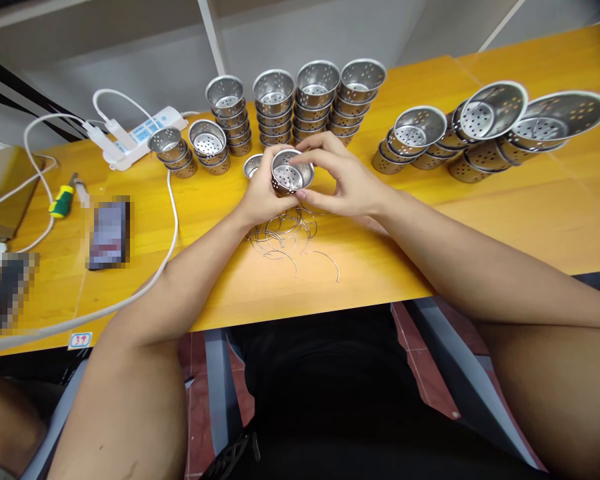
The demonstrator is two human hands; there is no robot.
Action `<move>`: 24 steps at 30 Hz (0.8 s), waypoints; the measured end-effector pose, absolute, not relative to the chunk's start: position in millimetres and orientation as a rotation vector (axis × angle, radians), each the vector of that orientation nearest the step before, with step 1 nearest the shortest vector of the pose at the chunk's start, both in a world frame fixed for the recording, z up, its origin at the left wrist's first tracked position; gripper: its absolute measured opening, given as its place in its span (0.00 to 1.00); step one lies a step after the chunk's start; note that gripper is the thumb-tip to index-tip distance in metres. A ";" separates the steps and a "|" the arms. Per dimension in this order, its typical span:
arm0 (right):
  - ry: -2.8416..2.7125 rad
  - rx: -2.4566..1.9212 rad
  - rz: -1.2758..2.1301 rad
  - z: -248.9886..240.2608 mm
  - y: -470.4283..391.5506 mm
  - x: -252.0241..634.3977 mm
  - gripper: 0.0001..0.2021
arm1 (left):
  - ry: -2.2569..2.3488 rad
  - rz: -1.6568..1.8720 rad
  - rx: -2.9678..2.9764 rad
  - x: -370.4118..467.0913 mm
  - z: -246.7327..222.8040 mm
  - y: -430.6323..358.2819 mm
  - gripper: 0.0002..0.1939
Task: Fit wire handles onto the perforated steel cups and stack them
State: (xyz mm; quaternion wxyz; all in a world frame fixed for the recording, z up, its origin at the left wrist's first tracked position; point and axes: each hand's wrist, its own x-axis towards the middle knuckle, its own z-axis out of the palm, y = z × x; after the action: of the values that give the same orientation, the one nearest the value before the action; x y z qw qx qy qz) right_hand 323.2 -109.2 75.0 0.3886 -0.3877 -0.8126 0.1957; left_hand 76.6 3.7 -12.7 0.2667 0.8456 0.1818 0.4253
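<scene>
A perforated metal cup [291, 179] is held between my two hands, its mouth tilted up towards me. My left hand [260, 193] wraps round the cup's left side. My right hand [345, 177] has its thumb against the lower right of the cup and its index finger at the rim, the fingers curved. Whether a wire sits between the right fingers is too small to tell. Below the hands lies a loose pile of thin curved metal wires [280, 237]. Another perforated cup [251, 166] stands just behind my left hand, partly hidden by it.
Stacks of perforated cups [273, 97] stand along the back, with leaning stacks [480, 127] at the right. To the left are a power strip [143, 137] with white cables, a green-and-yellow screwdriver [63, 201] and a blurred phone [110, 233]. A white cable [173, 227] crosses near my left arm.
</scene>
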 end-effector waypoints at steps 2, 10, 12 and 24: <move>-2.076 -0.994 0.472 77.4 -110.1 321.4 0.45 | 0.481 1.159 2.308 77.1 -12.2 3.4 0.63; -2.119 -1.125 0.347 88.9 -111.1 335.7 0.51 | 0.499 1.065 2.379 77.2 0.4 -8.1 0.64; -2.089 -1.225 0.296 89.5 -107.0 351.7 0.48 | 0.497 1.077 2.418 73.8 4.4 -8.2 0.59; -2.290 -1.552 0.180 73.1 -88.7 418.8 0.39 | 0.705 1.281 2.442 59.7 7.2 10.8 0.43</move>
State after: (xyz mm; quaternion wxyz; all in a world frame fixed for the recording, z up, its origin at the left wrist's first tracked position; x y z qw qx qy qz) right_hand 418.8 -88.7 73.1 0.1837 -0.5503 -0.8120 0.0637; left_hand 59.7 10.8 7.2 0.1469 0.8486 0.2451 0.4453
